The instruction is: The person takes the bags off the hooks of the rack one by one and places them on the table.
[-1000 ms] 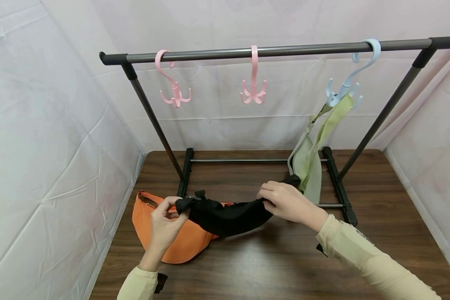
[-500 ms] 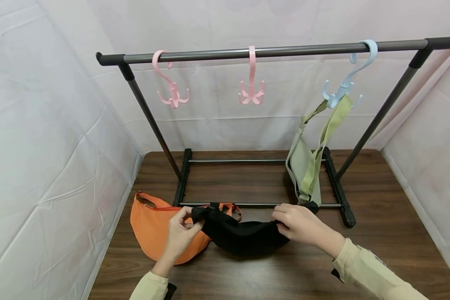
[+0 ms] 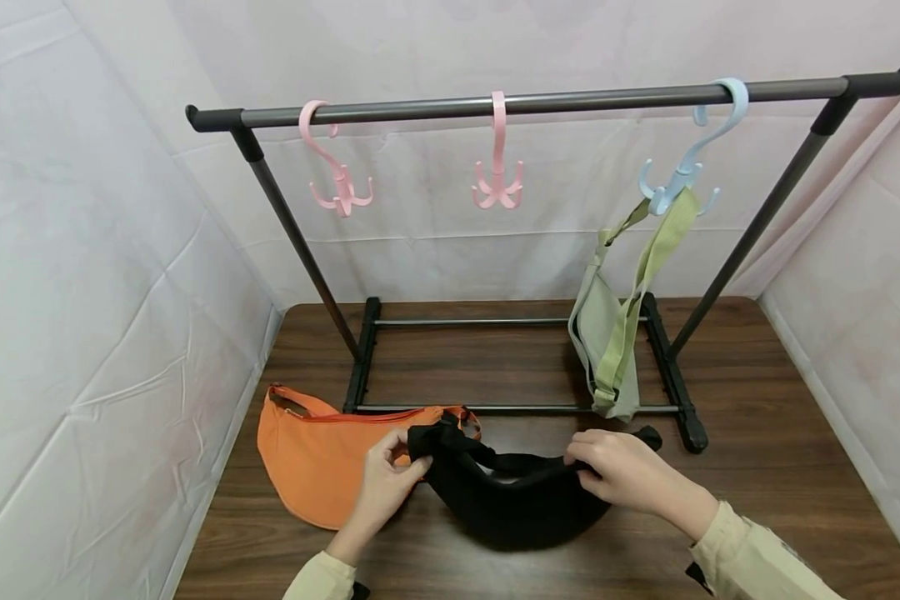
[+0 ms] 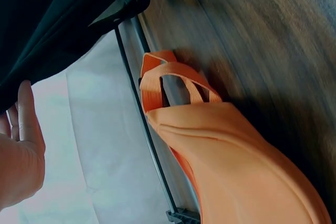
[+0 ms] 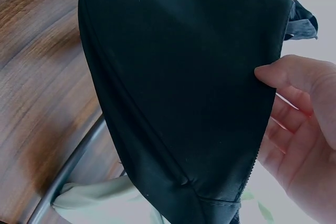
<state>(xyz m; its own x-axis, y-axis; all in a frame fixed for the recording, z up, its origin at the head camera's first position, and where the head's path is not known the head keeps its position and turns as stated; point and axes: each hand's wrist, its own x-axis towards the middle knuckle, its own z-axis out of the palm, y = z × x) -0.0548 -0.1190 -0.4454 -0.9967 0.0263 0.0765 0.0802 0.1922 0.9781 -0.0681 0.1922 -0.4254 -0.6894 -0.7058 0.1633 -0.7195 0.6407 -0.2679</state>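
Note:
A black crescent-shaped bag (image 3: 525,504) hangs between both hands, low over the wooden table. My left hand (image 3: 392,479) pinches its left end; in the left wrist view the thumb and fingers are at the edge of the black cloth. With thumb and fingers my right hand (image 3: 630,471) grips the upper edge near the right end, beside the zipper seen in the right wrist view. Just left of the black bag lies an orange bag (image 3: 322,467), partly behind my left hand. Its strap loops (image 4: 176,77) show in the left wrist view.
A dark metal rack (image 3: 420,110) spans the back, its base on the table (image 3: 750,392). Two pink hooks (image 3: 497,167) and a blue hook (image 3: 690,158) hang from its bar. The blue one bears a pale green bag (image 3: 607,333). White cloth walls (image 3: 120,292) surround the table.
Both hands have brought the black bag down and to the right, toward the front of the table. It has come away from the green bag, which now hangs more freely in view.

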